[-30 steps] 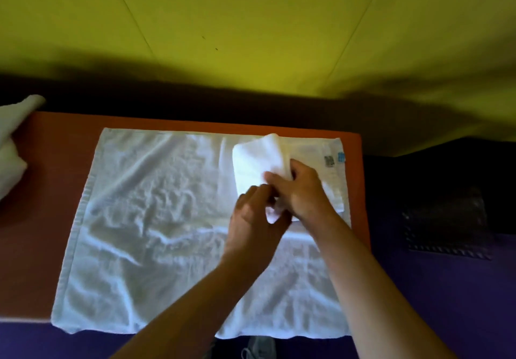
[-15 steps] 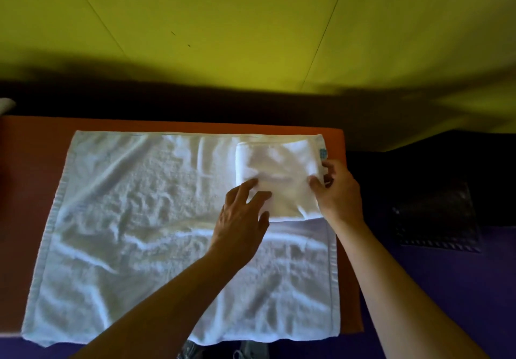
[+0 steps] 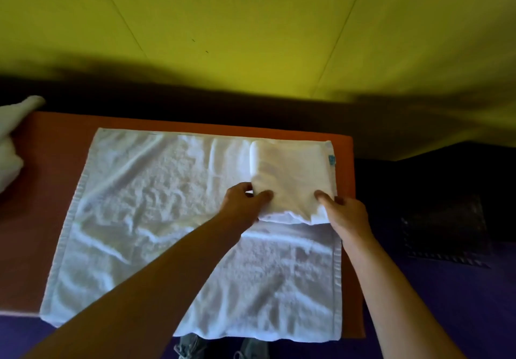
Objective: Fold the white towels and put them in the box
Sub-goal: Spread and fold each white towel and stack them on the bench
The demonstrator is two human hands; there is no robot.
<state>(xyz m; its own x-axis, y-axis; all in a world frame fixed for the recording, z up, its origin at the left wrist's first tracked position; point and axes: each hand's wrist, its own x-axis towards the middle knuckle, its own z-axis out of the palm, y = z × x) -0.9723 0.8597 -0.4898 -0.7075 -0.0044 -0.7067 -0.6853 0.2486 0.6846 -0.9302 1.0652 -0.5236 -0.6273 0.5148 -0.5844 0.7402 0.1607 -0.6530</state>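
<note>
A small folded white towel [image 3: 290, 174] lies on the far right part of a large white towel [image 3: 156, 219] spread flat over an orange table [image 3: 50, 135]. My left hand [image 3: 243, 202] pinches the folded towel's near left corner, thumb on top. At the near right corner, my right hand [image 3: 346, 213] grips the same towel, thumb on top and fingers under the edge. No box is in view.
More white towels [image 3: 11, 146] are heaped at the table's left end. A yellow-green wall [image 3: 251, 23] stands behind the table. A dark mat-like object [image 3: 446, 230] lies on the purple floor to the right. Shoes [image 3: 195, 347] show under the near edge.
Both hands have slid to the near corners of the folded towel and taken hold of it. The folded towel now lies flat against the big towel's right edge.
</note>
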